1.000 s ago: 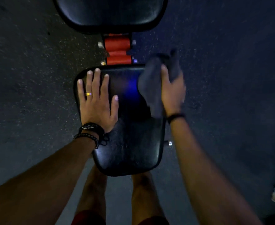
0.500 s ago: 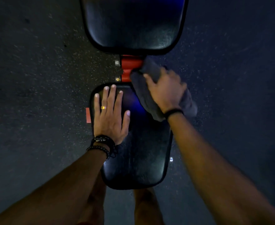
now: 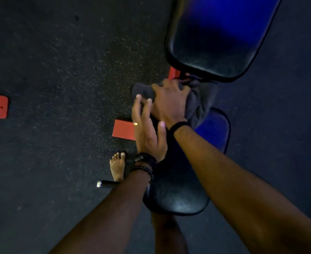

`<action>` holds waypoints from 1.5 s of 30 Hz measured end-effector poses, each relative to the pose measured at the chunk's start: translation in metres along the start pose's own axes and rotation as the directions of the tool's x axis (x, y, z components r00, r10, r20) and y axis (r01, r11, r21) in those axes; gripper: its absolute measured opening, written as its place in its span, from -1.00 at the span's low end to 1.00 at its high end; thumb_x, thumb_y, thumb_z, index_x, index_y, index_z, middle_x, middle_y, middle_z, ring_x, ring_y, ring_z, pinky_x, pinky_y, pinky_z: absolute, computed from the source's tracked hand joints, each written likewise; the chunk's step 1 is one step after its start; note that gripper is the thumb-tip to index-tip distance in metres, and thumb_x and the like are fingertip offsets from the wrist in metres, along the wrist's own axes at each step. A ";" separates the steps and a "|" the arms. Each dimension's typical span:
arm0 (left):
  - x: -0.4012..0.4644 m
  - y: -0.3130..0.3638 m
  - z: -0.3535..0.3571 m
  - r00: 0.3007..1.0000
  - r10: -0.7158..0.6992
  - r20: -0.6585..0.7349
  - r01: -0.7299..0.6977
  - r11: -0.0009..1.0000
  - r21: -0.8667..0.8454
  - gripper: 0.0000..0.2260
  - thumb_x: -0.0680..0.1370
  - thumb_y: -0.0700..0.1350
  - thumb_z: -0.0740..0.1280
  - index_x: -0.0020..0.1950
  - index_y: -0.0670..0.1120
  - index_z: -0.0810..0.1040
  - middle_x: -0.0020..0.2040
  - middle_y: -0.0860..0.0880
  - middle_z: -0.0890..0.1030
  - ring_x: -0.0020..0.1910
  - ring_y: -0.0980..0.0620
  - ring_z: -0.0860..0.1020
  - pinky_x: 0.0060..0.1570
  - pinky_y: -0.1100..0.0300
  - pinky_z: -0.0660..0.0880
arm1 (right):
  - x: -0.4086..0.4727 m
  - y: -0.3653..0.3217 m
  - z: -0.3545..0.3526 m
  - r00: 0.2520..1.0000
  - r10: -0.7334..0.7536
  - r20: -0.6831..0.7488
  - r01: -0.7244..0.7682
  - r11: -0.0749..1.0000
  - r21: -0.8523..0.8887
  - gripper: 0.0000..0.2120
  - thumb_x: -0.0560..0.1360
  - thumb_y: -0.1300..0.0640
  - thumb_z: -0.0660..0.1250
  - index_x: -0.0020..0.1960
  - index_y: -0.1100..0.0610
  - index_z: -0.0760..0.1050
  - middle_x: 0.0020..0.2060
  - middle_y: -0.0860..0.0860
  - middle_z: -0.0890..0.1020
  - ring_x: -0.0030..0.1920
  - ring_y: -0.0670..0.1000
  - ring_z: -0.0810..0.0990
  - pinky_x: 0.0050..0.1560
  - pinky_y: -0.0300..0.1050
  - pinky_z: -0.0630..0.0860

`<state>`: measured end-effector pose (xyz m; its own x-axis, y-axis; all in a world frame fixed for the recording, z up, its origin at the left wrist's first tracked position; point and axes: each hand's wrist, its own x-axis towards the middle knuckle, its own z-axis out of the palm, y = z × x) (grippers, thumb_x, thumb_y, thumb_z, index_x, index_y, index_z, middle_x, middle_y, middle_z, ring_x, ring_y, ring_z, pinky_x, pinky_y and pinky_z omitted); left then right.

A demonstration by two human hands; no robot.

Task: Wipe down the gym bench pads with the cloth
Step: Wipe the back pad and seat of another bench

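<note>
So I'm watching the head view and the right hand is pressing down on the grey cloth, fingers spread over it and bunching it at the far edge of the seat pad, right by the gap before the back pad. The left hand is sitting flat and open along the seat pad's left edge, gripping nothing, fingertips just touching the cloth. My worry: the cloth is hanging off the far edge, so one push could be sliding it into the gap by the red frame and snagging it there. Also the hands are crowding each other, so the wipe could be skipping the left edge. Bare foot is close to the bench too.
</note>
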<state>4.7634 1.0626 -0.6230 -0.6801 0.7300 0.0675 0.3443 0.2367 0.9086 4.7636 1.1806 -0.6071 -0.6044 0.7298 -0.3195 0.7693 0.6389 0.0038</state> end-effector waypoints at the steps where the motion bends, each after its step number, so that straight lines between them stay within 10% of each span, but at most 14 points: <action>1: -0.003 -0.008 -0.017 0.999 -0.037 -0.039 0.037 0.999 -0.001 -0.49 0.59 -0.01 0.18 0.46 -0.26 0.26 0.52 -0.32 0.18 0.53 -0.20 0.19 0.43 -0.14 0.27 | -0.002 -0.018 0.000 0.989 -0.144 0.026 0.145 0.987 -0.068 -0.62 0.48 -0.20 0.19 0.09 0.00 0.60 0.10 0.09 0.57 0.19 0.17 0.46 0.14 0.18 0.30; 4: -0.019 -0.037 -0.073 0.994 -0.091 -0.062 0.098 0.988 0.119 -0.43 0.58 0.06 0.18 0.48 -0.26 0.27 0.52 -0.27 0.21 0.53 -0.11 0.20 0.46 0.06 0.22 | -0.053 -0.045 0.013 0.898 -0.416 0.144 0.437 0.882 -0.174 -0.65 0.51 -0.13 0.20 0.07 0.05 0.63 0.07 0.10 0.60 0.22 0.19 0.46 0.30 0.25 0.25; 10: -0.022 -0.052 -0.122 0.992 -0.119 -0.037 0.124 0.968 0.220 -0.44 0.60 0.07 0.15 0.51 -0.22 0.27 0.52 -0.17 0.28 0.52 -0.14 0.24 0.40 -0.27 0.22 | -0.180 -0.048 0.025 0.579 -0.689 0.436 0.771 0.637 -0.017 -0.64 0.39 -0.13 0.37 0.03 0.09 0.68 0.08 0.05 0.65 0.23 0.13 0.48 0.35 0.08 0.22; 14: -0.008 -0.042 -0.108 0.997 -0.064 -0.037 0.070 0.977 0.203 -0.45 0.60 0.04 0.14 0.51 -0.23 0.28 0.51 -0.16 0.33 0.52 -0.12 0.26 0.48 -0.22 0.11 | -0.063 -0.058 0.019 0.837 -0.439 0.325 0.543 0.732 -0.410 -0.57 0.55 -0.19 0.12 0.16 0.03 0.61 0.19 0.07 0.61 0.35 0.17 0.41 0.45 0.24 0.07; 18: 0.003 -0.029 -0.097 1.000 -0.015 -0.006 0.016 0.989 0.149 -0.48 0.60 0.03 0.14 0.50 -0.23 0.30 0.50 -0.15 0.35 0.51 -0.10 0.29 0.51 -0.18 0.07 | -0.127 -0.075 0.052 0.896 -0.352 0.271 0.423 0.860 -0.284 -0.62 0.46 -0.17 0.33 0.16 0.01 0.63 0.16 0.04 0.65 0.31 0.13 0.50 0.43 0.10 0.07; 27: -0.015 -0.009 -0.055 0.947 0.160 0.279 -0.204 0.970 0.136 -0.51 0.60 -0.02 0.15 0.49 -0.23 0.33 0.50 -0.20 0.33 0.51 -0.15 0.27 0.51 -0.20 0.10 | -0.281 0.027 0.100 0.403 -0.897 0.180 0.913 0.383 -0.140 -0.73 0.51 0.13 0.29 0.15 -0.08 0.64 0.28 -0.06 0.52 0.34 0.00 0.37 0.40 0.05 0.20; 32: -0.029 -0.001 -0.004 0.925 0.116 0.361 -0.194 0.963 0.188 -0.57 0.62 -0.03 0.14 0.41 -0.21 0.44 0.47 -0.18 0.38 0.52 -0.19 0.23 0.47 -0.24 0.14 | -0.329 0.118 0.115 0.653 -0.748 0.118 0.756 0.654 -0.032 -0.56 0.69 0.20 -0.19 0.55 0.08 0.10 0.20 -0.11 0.34 0.11 -0.07 0.40 0.42 -0.08 0.19; 40: -0.035 -0.013 0.011 0.922 0.136 0.362 -0.290 0.862 0.416 -0.60 0.62 0.01 0.11 0.38 -0.15 0.44 0.47 -0.15 0.37 0.52 -0.19 0.18 0.51 -0.18 0.05 | -0.302 -0.011 0.135 0.697 -0.716 -0.038 0.681 0.678 -0.275 -0.67 0.64 0.06 0.10 0.32 -0.13 0.49 0.43 -0.06 0.39 0.43 0.06 0.26 0.47 0.29 -0.01; 45: -0.038 -0.013 0.012 0.922 0.148 0.359 -0.317 0.821 0.474 -0.60 0.62 -0.03 0.11 0.39 -0.17 0.42 0.47 -0.16 0.36 0.53 -0.19 0.16 0.52 -0.16 0.04 | -0.345 0.066 0.143 0.853 -0.480 -0.204 0.447 0.875 -0.187 -0.54 0.57 0.03 0.21 0.42 -0.24 0.22 0.34 -0.06 0.39 0.36 0.04 0.29 0.41 0.15 0.11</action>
<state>4.7924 1.0394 -0.6425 -0.3434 0.9379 0.0484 0.8051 0.2674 0.5294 5.0525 0.9358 -0.6324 -0.9270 0.3660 -0.0814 0.3641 0.9306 0.0375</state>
